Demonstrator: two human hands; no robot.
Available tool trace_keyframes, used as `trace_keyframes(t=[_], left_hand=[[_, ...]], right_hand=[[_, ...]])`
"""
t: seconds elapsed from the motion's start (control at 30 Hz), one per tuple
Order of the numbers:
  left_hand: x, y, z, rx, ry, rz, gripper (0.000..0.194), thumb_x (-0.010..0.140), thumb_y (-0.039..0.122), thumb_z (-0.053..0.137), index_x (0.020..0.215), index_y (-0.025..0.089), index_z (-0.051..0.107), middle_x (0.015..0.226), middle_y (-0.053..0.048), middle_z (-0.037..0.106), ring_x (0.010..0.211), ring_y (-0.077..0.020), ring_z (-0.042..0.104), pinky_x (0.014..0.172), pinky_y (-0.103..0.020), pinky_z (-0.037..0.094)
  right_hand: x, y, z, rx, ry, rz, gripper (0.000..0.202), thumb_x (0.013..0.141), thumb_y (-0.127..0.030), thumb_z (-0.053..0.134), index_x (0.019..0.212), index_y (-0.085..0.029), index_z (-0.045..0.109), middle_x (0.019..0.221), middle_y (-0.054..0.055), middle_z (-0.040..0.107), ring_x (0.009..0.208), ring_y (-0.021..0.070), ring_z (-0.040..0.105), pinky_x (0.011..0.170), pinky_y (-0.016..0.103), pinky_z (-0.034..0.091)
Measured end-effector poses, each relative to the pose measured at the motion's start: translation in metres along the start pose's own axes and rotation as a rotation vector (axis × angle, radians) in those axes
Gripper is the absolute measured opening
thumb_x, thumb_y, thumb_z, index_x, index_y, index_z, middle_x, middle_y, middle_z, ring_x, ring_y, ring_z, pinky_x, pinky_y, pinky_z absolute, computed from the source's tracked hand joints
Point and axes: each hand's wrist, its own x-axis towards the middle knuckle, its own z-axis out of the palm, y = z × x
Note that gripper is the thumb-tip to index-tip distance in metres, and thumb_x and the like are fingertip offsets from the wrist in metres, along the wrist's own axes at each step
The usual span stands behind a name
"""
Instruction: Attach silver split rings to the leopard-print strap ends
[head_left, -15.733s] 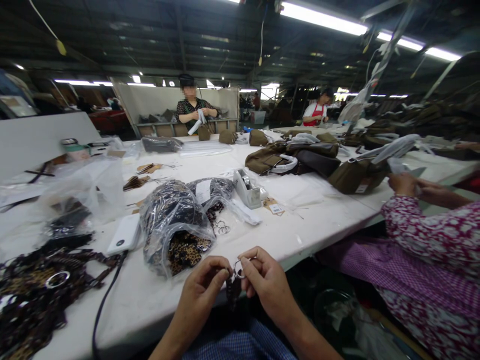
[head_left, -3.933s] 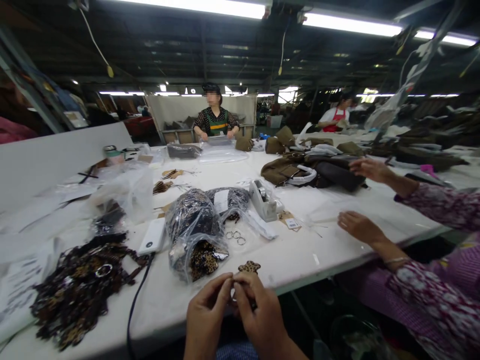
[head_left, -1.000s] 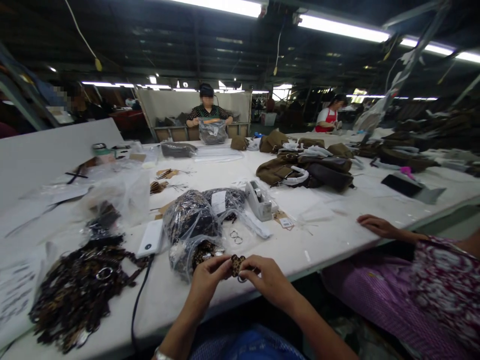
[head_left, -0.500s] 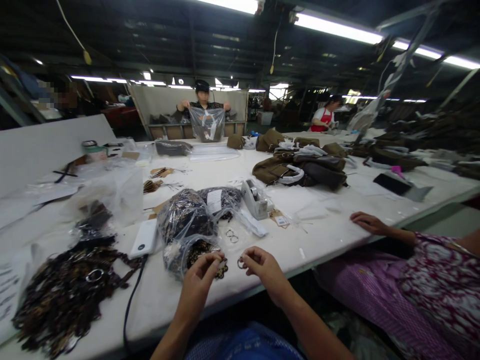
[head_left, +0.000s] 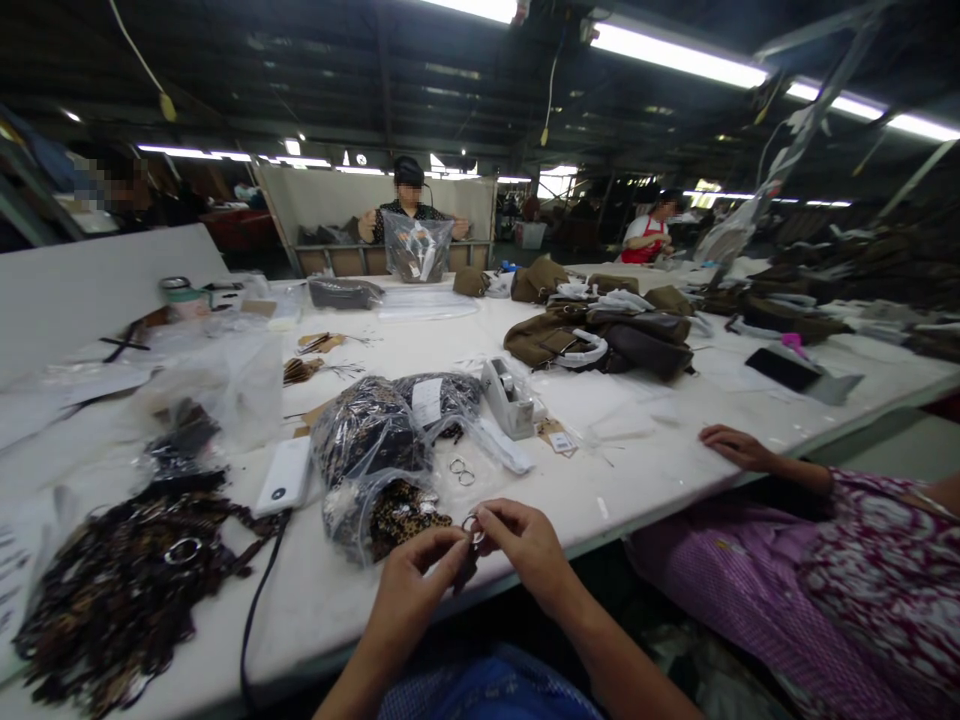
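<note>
My right hand (head_left: 529, 545) pinches a small metal ring (head_left: 470, 523) between thumb and fingers. My left hand (head_left: 416, 580) is closed on a small dark patterned piece (head_left: 466, 573), which hangs below its fingertips. The fingertips of both hands meet at the ring; whether the piece passes through it I cannot tell. Just beyond the hands, an open clear plastic bag (head_left: 341, 515) holds leopard-patterned pieces (head_left: 409, 510). A few loose rings (head_left: 461, 472) lie on the white table (head_left: 570, 490) behind my right hand.
To the left lies a heap of dark brown glossy pieces (head_left: 112, 600) with a ring (head_left: 182, 550) on top. A white power bank (head_left: 285, 478) with a black cable, a tape dispenser (head_left: 510, 400) and brown bags (head_left: 600, 340) stand farther back. A co-worker's hand (head_left: 739, 447) rests at right.
My two hands have come together, bringing the ring and the patterned piece to each other. The left hand moved right and slightly down, away from the open bag.
</note>
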Motion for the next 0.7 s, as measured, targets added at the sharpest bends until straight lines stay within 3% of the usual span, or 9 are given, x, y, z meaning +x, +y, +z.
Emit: trace_keyframes(t=[0.07,0.17,0.27,0.37,0.53,0.7], left_hand=[[0.0,0.002,-0.002,-0.085,-0.014,-0.074,0.034,0.078,0.048,0.069,0.081,0.015,0.073,0.065,-0.005,0.07,0.058,-0.0175,0.061,0.056,-0.026,0.049],[0.001,0.005,-0.005,-0.159,-0.048,-0.135,0.033,0.076,0.047,0.071,0.08,0.014,0.071,0.066,-0.003,0.068,0.058,-0.0142,0.057,0.056,-0.023,0.044],[0.001,0.004,-0.007,-0.175,-0.089,-0.144,0.032,0.077,0.046,0.071,0.081,0.014,0.07,0.068,-0.002,0.066,0.059,-0.0124,0.054,0.057,-0.022,0.042],[0.002,0.001,-0.01,-0.142,-0.118,-0.141,0.034,0.079,0.048,0.069,0.083,0.014,0.069,0.068,-0.002,0.066,0.059,-0.0131,0.055,0.056,-0.022,0.042],[0.001,0.003,-0.013,0.237,-0.085,0.077,0.025,0.085,0.041,0.063,0.086,0.018,0.072,0.085,-0.006,0.074,0.081,-0.0206,0.066,0.075,-0.028,0.051],[0.002,0.0,-0.015,0.456,0.003,0.246,0.018,0.089,0.034,0.059,0.09,0.023,0.073,0.095,-0.005,0.076,0.092,-0.0221,0.069,0.086,-0.031,0.052]], right_hand=[[0.001,-0.002,-0.003,0.066,-0.065,0.044,0.035,0.084,-0.048,0.066,0.098,-0.016,0.074,0.076,0.003,0.069,0.064,0.0142,0.064,0.066,0.029,0.056],[0.003,-0.003,-0.007,0.034,-0.14,0.003,0.036,0.086,-0.045,0.065,0.11,-0.02,0.073,0.079,0.001,0.067,0.062,0.011,0.061,0.066,0.026,0.054],[0.005,-0.003,-0.011,-0.045,-0.219,-0.069,0.032,0.087,-0.043,0.065,0.108,-0.021,0.075,0.083,0.001,0.064,0.064,0.0101,0.061,0.067,0.025,0.053],[0.005,-0.003,-0.013,-0.034,-0.267,-0.028,0.035,0.09,-0.045,0.06,0.108,-0.018,0.074,0.073,0.0,0.064,0.065,0.0117,0.061,0.069,0.026,0.052],[0.003,-0.011,-0.011,-0.169,-0.226,-0.021,0.023,0.084,-0.036,0.069,0.092,-0.015,0.073,0.073,0.001,0.067,0.067,0.0135,0.062,0.066,0.024,0.052],[-0.001,-0.017,-0.007,-0.371,-0.199,-0.075,0.018,0.087,-0.032,0.063,0.096,-0.019,0.071,0.079,0.002,0.068,0.069,0.0143,0.063,0.06,0.022,0.052]])
